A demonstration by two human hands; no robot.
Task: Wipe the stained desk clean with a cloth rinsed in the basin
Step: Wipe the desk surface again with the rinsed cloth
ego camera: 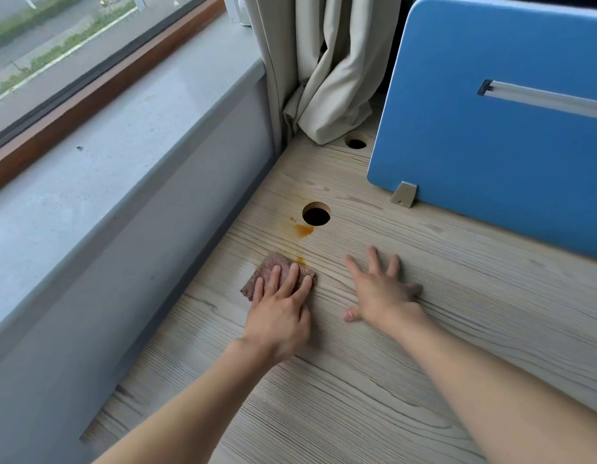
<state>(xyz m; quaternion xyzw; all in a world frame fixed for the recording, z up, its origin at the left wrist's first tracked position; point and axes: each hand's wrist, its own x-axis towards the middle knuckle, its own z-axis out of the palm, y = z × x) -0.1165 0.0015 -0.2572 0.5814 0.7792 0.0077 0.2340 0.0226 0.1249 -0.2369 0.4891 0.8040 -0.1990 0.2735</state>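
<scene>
Left hand (279, 309) flat on cloth (270, 267); right hand (381, 289) splayed on desk (357, 396).

Desk (407, 380): matt pale wood-grain surface, ridged lines seen. Cloth (273, 266): brown, nappy, coarse pile. Partition (491, 135): blue matt fabric; bracket (404, 194) of brushed metal.

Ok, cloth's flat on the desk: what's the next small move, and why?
Probably slide the cloth forward under the left hand, over the orange stain beside the cable hole: stain marks lie at and just beyond its far edge. The right hand rests spread on the desk.
</scene>
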